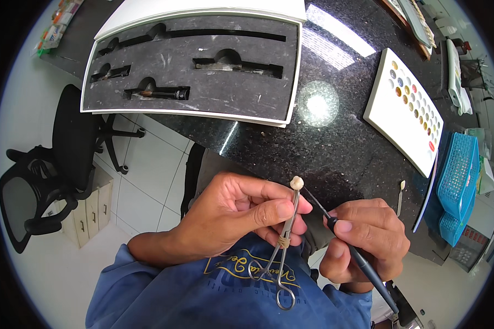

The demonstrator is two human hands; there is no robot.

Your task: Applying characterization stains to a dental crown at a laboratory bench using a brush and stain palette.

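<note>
My left hand [241, 208] is closed around a slim metal hemostat [287, 226], its ring handles hanging down and a tan rubber band [283, 242] wound about its shank. In its jaws, pointing up, sits a small cream-coloured dental crown [297, 183]. My right hand [370, 236] grips a dark-handled, pen-like tool [368, 268] with a thin, pointed end, probably a fine brush. That end reaches the crown's right side; whether it touches cannot be told. Both hands are raised in front of my blue shirt, near the table's front edge.
On the black speckled table [258, 145] lies an open white case [189, 112] with brushes in grey foam. To the right are a white palette [376, 104] with coloured wells, a small cream-tipped stick [401, 197] and a blue perforated basket [456, 181]. A black chair [74, 137] stands left.
</note>
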